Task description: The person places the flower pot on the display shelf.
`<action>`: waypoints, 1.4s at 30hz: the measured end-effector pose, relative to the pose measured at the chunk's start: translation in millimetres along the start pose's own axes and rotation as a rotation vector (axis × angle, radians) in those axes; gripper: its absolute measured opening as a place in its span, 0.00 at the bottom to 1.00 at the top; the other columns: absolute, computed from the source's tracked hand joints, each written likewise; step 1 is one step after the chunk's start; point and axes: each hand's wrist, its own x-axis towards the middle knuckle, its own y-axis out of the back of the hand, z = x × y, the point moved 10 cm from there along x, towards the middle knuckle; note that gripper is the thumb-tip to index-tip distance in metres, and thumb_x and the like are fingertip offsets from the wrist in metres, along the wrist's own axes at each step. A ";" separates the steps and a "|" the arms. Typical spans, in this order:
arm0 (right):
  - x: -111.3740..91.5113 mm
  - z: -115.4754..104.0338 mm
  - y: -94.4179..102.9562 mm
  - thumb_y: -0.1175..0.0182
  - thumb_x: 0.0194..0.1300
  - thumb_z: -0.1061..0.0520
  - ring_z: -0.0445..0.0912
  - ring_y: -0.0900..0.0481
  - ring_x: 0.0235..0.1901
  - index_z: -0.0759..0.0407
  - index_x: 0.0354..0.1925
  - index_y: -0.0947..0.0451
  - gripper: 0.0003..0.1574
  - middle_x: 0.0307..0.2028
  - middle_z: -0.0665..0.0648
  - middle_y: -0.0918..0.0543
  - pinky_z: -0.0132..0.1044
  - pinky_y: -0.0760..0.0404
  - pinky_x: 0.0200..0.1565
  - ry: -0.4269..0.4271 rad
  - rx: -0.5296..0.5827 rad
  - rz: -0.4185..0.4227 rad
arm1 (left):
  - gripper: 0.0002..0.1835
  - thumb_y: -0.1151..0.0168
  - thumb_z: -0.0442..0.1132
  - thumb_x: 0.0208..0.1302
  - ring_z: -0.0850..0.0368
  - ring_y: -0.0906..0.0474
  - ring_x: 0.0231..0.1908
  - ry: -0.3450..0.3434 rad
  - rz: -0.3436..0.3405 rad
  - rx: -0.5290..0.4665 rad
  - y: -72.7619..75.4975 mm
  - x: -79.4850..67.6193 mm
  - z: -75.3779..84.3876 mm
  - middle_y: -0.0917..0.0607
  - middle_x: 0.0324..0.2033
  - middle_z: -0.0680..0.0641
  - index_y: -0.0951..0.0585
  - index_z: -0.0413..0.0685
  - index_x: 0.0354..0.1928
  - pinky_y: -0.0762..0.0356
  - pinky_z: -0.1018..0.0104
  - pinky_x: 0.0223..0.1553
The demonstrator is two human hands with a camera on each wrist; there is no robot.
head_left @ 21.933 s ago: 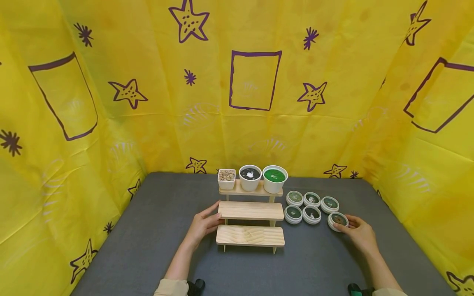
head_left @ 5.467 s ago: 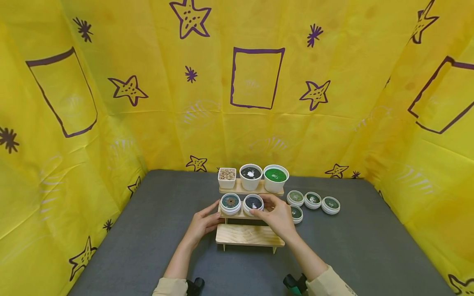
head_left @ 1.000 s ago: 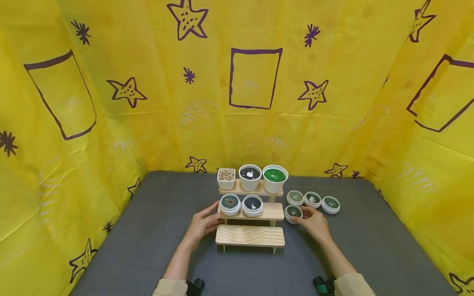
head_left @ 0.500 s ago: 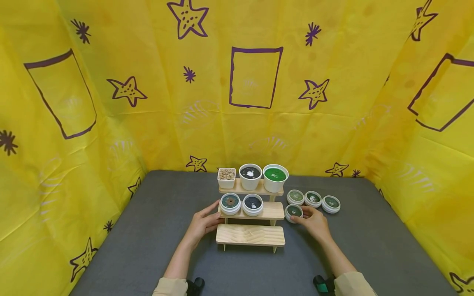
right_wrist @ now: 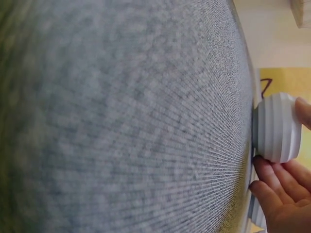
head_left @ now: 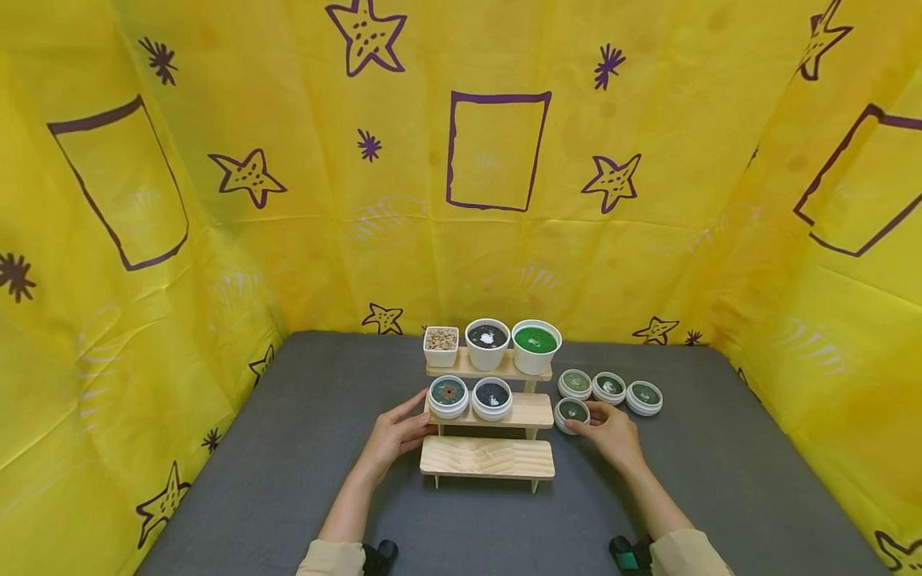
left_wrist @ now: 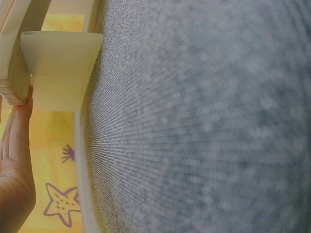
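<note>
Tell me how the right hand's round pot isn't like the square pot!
The round pot has a circular rim; the square pot has corners. The round pot looks dark green inside, the square pot pale brown. The right hand holds the round pot; the square pot stands on the top shelf. Both have white walls.

Booth-like spot, room type unclear from here: yellow fabric curtains (head_left: pixel 310 264) with purple starfish outlines (head_left: pixel 368 38) on three sides, dark grey cloth-covered table (head_left: pixel 281 448) inside.
</note>
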 end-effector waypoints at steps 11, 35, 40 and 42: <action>-2.1 -0.4 4.2 0.24 0.51 0.45 0.56 0.14 0.51 0.64 0.55 0.20 0.38 0.50 0.65 0.14 0.26 0.20 0.40 -0.015 0.004 0.019 | 0.32 0.40 0.42 0.68 0.44 0.16 0.52 0.001 -0.007 -0.010 -0.7 0.2 -1.3 0.19 0.58 0.32 0.35 0.51 0.74 0.17 0.59 0.52; -11.8 -31.1 30.1 0.24 0.51 0.43 0.51 0.13 0.47 0.64 0.59 0.22 0.42 0.51 0.67 0.14 0.19 0.24 0.38 -0.006 0.088 0.070 | 0.33 0.40 0.42 0.68 0.47 0.15 0.51 0.005 0.004 -0.006 0.0 -0.5 -0.1 0.19 0.58 0.32 0.35 0.51 0.74 0.17 0.58 0.52; -17.5 -37.6 36.1 0.24 0.51 0.41 0.46 0.13 0.45 0.61 0.59 0.21 0.42 0.51 0.66 0.14 0.19 0.23 0.38 -0.012 0.096 0.081 | 0.32 0.40 0.42 0.68 0.46 0.15 0.51 0.007 0.008 -0.004 0.0 -0.8 0.1 0.19 0.58 0.32 0.35 0.51 0.74 0.17 0.59 0.52; -19.3 -40.3 38.1 0.24 0.51 0.41 0.45 0.13 0.45 0.60 0.59 0.21 0.42 0.52 0.66 0.14 0.19 0.23 0.38 -0.008 0.109 0.085 | 0.33 0.40 0.42 0.69 0.45 0.15 0.51 0.005 0.008 0.001 0.0 -1.0 0.4 0.20 0.58 0.32 0.35 0.50 0.74 0.17 0.59 0.51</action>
